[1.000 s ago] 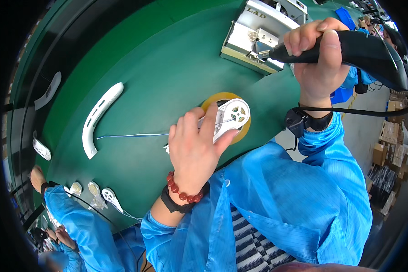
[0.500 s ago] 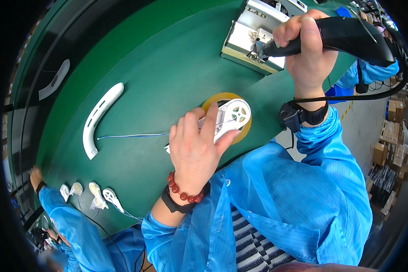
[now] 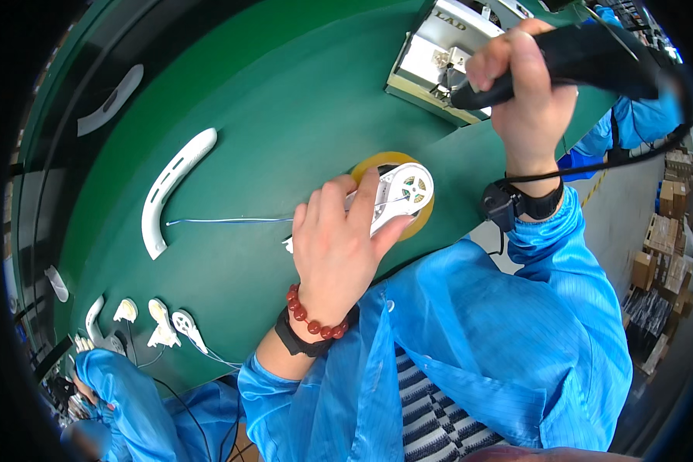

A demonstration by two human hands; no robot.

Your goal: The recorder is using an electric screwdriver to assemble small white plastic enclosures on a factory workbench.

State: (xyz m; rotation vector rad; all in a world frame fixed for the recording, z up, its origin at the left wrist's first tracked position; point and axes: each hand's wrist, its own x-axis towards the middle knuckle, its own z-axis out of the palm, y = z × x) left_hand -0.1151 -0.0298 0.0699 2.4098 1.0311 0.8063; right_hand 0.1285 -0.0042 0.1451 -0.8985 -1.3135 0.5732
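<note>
My left hand lies over a white plastic housing with a round spoked end, gripping it between thumb and fingers. Beneath the housing is a roll of yellow tape. A thin blue and white wire runs leftward from under my hand. Raised at the upper right, my right hand is wrapped round a black corded electric screwdriver. Its front end is at a pale box-shaped screw feeder; the tip is hard to make out there.
A curved white shell lies left on the green table. Several small white parts with wires sit at the lower left, beside a co-worker's blue sleeve. The black cord loops past my right wrist. Cartons stand beyond the table.
The view has shifted slightly. The co-worker's hand has drawn back toward the table edge, and a curved white piece now shows beside it. Both my hands keep their grips.
</note>
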